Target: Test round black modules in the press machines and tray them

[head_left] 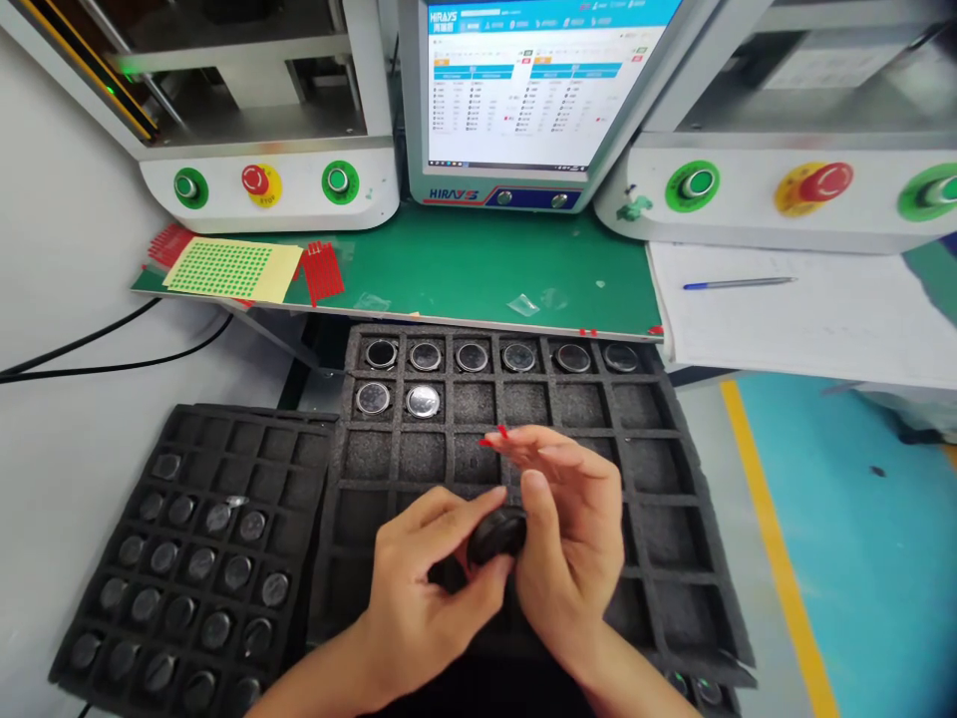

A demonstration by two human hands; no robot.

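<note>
Over the large foam tray [336, 558], my left hand [430, 568] grips a dark round watch case [496, 536] between thumb and fingers, tilted on edge. My right hand [572, 529] is against its right side, the thumb close along the rim. A small red strip [493, 438] shows at my right fingertips, which are stretched out to the left; it appears caught between the fingers. In the tray's back rows sit several round watch cases [472, 357], one of them a brighter silver watch case [423, 401]. My hands hide part of the middle compartments.
To the left, a second foam tray [299, 439] holds many dark round pieces [201, 563]. Behind is a green bench [449, 259] with red strips [323, 273], a sheet of green dots [224, 267], a monitor [493, 189], paper [822, 329], a pen [739, 283] and button-fitted machines [299, 214].
</note>
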